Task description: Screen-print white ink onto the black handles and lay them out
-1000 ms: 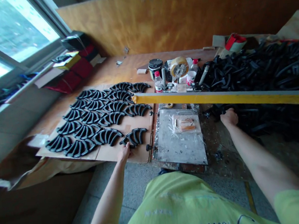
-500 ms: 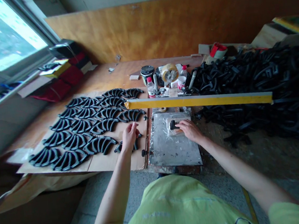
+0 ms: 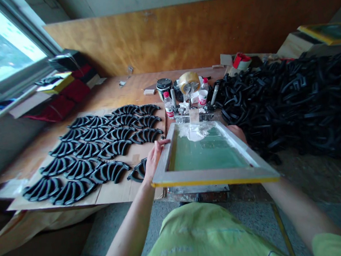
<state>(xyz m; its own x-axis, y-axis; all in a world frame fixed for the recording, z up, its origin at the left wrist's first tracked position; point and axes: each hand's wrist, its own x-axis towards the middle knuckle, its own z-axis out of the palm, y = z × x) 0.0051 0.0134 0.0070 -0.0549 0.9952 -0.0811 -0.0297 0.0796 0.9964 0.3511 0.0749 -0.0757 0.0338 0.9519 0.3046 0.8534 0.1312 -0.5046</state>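
A screen printing frame [image 3: 223, 175] with a pale rim, yellow front edge and green mesh [image 3: 203, 155] tilts over the metal base plate [image 3: 191, 189]. White paste lies on the mesh near the frame's far side. My left hand [image 3: 153, 157] grips the frame's left side, its fingers along the edge. At the right side, my right hand [image 3: 237, 132] is closed around the frame, partly hidden behind it. Most of the base plate is covered from sight, and whatever sits on it cannot be seen. Black curved, ribbed pieces [image 3: 110, 172] lie in rows on cardboard [image 3: 113, 192] at left.
A big heap of black parts [image 3: 289, 108] fills the right of the table. Behind the frame stand a roll of tape [image 3: 189, 82], red-capped bottles [image 3: 169, 106], a paper cup [image 3: 203, 97] and a black tub [image 3: 164, 88]. Boxes [image 3: 61, 94] sit by the window.
The frame has swung from edge-on down toward me, showing its mesh. My right hand left the small black part on the plate for the frame's right side; my left hand moved to its left side.
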